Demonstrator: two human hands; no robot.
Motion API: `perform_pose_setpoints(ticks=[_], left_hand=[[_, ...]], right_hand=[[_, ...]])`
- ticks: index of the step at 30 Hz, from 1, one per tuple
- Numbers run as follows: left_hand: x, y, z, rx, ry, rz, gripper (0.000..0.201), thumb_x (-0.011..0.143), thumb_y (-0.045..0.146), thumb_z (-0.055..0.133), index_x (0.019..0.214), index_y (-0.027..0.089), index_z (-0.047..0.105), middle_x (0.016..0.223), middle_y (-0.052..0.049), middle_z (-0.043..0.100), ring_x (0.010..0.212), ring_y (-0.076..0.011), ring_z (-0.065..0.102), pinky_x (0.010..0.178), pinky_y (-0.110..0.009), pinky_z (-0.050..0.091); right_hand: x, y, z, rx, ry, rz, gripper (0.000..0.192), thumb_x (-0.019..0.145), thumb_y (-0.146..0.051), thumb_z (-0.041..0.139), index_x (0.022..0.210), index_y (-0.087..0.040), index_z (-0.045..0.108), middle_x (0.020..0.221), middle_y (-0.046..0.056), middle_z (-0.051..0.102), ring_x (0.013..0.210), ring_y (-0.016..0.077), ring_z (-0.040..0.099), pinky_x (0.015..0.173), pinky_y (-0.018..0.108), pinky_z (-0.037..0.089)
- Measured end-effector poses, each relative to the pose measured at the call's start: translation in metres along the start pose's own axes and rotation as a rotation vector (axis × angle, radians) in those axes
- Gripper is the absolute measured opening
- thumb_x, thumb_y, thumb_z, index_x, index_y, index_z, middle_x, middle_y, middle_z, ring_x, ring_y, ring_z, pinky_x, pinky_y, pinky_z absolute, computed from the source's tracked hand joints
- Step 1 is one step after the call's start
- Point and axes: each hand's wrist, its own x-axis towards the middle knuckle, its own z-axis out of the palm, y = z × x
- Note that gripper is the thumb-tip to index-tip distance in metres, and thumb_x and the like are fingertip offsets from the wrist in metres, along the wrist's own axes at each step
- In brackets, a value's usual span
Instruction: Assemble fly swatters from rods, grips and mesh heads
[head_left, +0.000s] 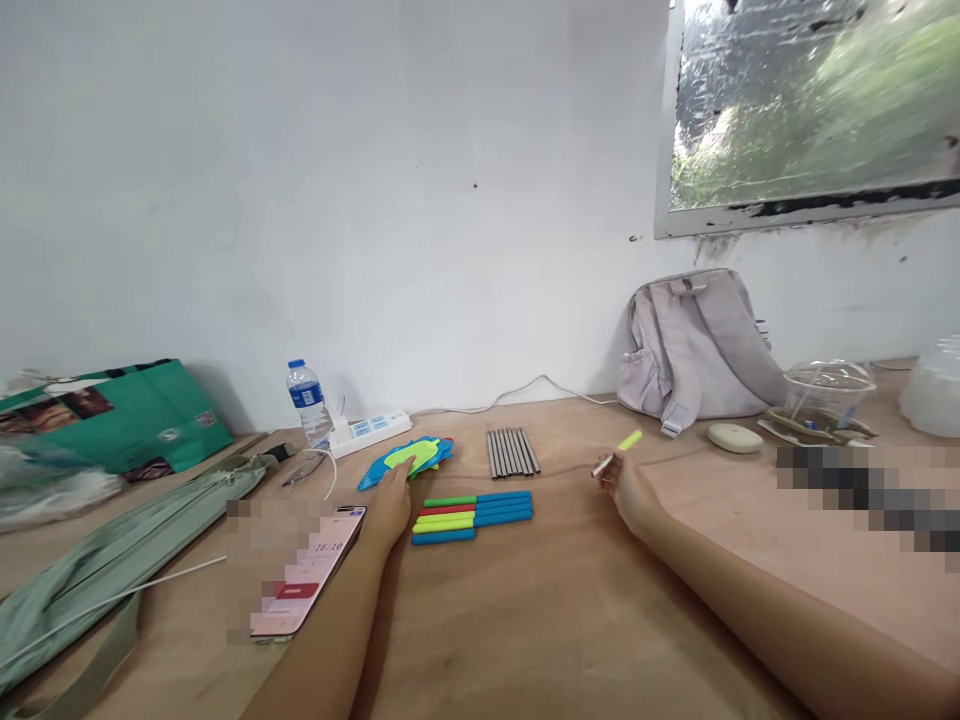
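Observation:
My left hand (391, 498) reaches over a small pile of flat mesh pieces. Its fingertips rest on a yellow-green mesh piece (414, 456), which lies on top of blue mesh pieces (373, 474). My right hand (628, 492) is closed around a thin stick (630, 440) with a yellow-green end and a pale end; its middle is hidden by the fingers. Between the hands lie coloured tubes (474, 513) in rows, green, red, yellow-green and blue. Behind them several grey metal rods (513, 453) are laid side by side.
A phone (315, 570) lies beside my left forearm. Behind stand a water bottle (306, 398) and a white power strip (371, 432). A grey backpack (701, 345) leans on the wall, near a cream oval case (734, 438). At left are a green bag (169, 425) and grey-green cloth (172, 520).

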Motion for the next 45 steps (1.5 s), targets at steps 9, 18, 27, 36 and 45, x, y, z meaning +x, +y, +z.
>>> perform_pose_setpoints(ticks=[9,18,27,36,45], left_hand=[[0.001,0.006,-0.007,-0.038,0.074,0.05,0.04,0.077,0.016,0.03,0.113,0.014,0.049,0.109,-0.011,0.054,0.105,-0.0222,0.049,0.093,-0.04,0.037],[-0.003,0.059,-0.033,-0.377,0.529,-0.064,0.03,0.084,0.033,0.037,0.107,0.019,0.051,0.106,-0.008,0.055,0.102,-0.02,0.05,0.09,-0.035,0.04],[-0.013,0.105,-0.023,-1.07,0.24,-0.264,0.042,0.07,0.044,0.056,0.103,0.022,0.042,0.092,-0.001,0.052,0.071,-0.0118,0.055,0.056,-0.022,0.047],[-0.022,0.121,-0.023,-1.043,-0.059,-0.17,0.032,0.072,0.042,0.055,0.093,0.021,0.044,0.092,-0.001,0.051,0.076,-0.013,0.054,0.058,-0.023,0.047],[-0.023,0.126,-0.022,-1.131,-0.099,-0.244,0.034,0.066,0.042,0.061,0.089,0.02,0.049,0.093,-0.002,0.053,0.077,-0.0139,0.054,0.059,-0.023,0.045]], right_hand=[[-0.003,-0.004,0.002,0.238,0.15,0.189,0.019,0.072,-0.04,0.032,0.065,-0.023,0.036,0.055,-0.001,0.045,0.04,0.0115,0.039,0.04,0.027,0.034],[-0.012,-0.017,0.012,0.312,0.106,0.173,0.022,0.074,-0.043,0.04,0.067,-0.023,0.04,0.063,0.0,0.05,0.043,0.0111,0.038,0.043,0.028,0.034],[-0.031,-0.049,0.022,0.566,0.026,0.119,0.016,0.065,-0.033,0.057,0.073,-0.021,0.051,0.053,-0.004,0.049,0.047,0.0102,0.044,0.046,0.024,0.034],[-0.04,-0.061,0.023,0.731,-0.053,0.175,0.009,0.061,-0.022,0.057,0.068,-0.019,0.053,0.049,-0.005,0.051,0.044,0.0088,0.046,0.045,0.022,0.034],[-0.04,-0.06,0.023,0.754,-0.09,0.192,0.006,0.061,-0.022,0.059,0.065,-0.018,0.057,0.048,-0.003,0.054,0.045,0.0087,0.046,0.045,0.021,0.034]])
